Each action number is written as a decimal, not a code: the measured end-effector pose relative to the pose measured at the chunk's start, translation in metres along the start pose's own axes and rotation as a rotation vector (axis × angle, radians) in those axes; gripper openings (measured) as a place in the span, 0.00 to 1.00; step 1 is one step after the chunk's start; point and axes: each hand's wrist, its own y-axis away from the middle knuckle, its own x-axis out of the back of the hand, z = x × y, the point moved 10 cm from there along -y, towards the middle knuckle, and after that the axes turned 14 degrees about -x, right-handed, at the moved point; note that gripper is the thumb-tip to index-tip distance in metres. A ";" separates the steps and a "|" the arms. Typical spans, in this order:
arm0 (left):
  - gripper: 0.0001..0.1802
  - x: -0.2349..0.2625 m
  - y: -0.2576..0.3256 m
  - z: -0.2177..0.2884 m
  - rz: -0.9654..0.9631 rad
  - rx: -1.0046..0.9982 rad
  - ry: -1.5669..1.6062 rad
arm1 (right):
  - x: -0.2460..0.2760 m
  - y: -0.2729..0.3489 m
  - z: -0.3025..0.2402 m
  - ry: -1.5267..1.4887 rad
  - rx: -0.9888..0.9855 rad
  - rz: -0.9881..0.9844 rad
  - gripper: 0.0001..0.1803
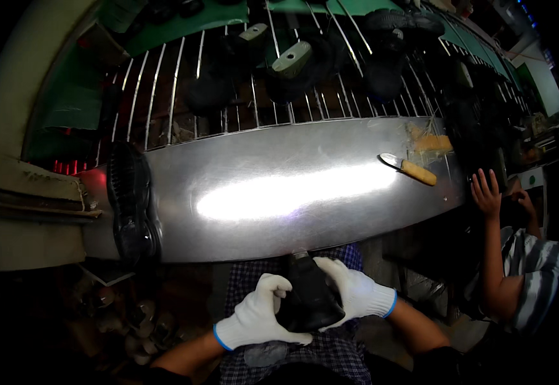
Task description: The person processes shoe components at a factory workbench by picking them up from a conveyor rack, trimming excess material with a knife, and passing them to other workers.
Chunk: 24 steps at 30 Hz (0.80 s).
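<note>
Over my lap, below the table's near edge, I hold a dark black shoe (313,296) between both hands. My left hand (260,314), in a white knit glove with a blue cuff edge, is curled about its left side. Gloved alike, my right hand (356,290) grips the right side, with its fingers along the upper part. A small pale metallic-looking end (300,254) shows at the far end of the shoe; its kind is too dark to tell. Ahead lies a knife (410,169) with a yellow handle and a short blade.
A black shoe sole (130,199) lies across the left of the metal table (241,234). Yellowish scraps (432,142) sit at the far right corner. Behind, a barred rack (173,90) carries black shoes with grey-green lasts (292,59). A co-worker's hand (487,192) is at the right.
</note>
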 end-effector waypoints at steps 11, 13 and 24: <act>0.61 0.086 -0.025 0.058 -0.153 -0.074 0.045 | -0.013 -0.016 -0.049 -0.571 0.230 -0.302 0.51; 0.58 0.099 -0.019 0.117 0.038 -0.199 0.123 | 0.032 -0.015 -0.055 -0.803 0.196 -0.222 0.35; 0.44 0.109 -0.042 0.202 0.776 -0.929 -0.701 | 0.170 0.078 -0.129 -0.286 0.699 1.263 0.31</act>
